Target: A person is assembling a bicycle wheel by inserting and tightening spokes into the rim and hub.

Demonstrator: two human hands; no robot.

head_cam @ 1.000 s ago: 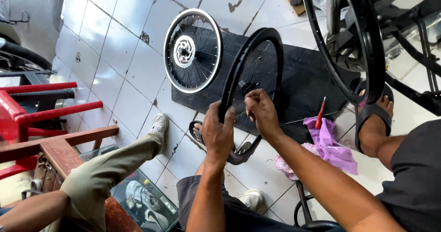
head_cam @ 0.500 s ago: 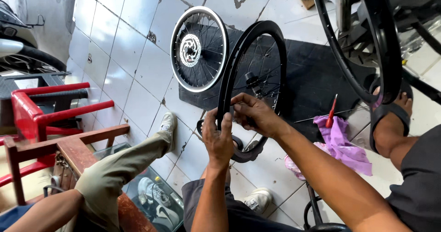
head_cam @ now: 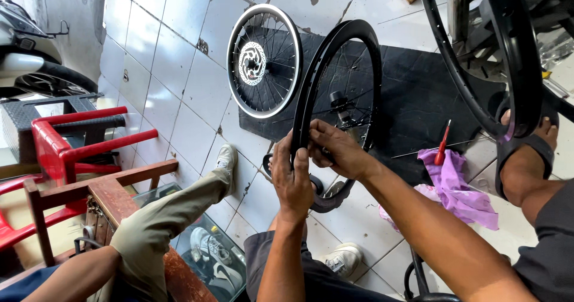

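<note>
Since 1 s ago: both hands slid up the black rim (head_cam: pixel 335 69). Left hand (head_cam: pixel 292 179) clasps its edge; right hand (head_cam: pixel 336 149) pinches it, fingers closed.

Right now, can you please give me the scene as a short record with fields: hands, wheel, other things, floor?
left hand: left hand grips the rim edge of the black spoked bicycle wheel
right hand: right hand presses on the same rim, close beside the left
wheel: stands upright on its edge, hub and spokes visible
other wheel: silver-rimmed wheel with disc rotor stands behind it
tool: red-handled screwdriver lies by a purple cloth
floor: white tiled floor with a black rubber mat
</note>
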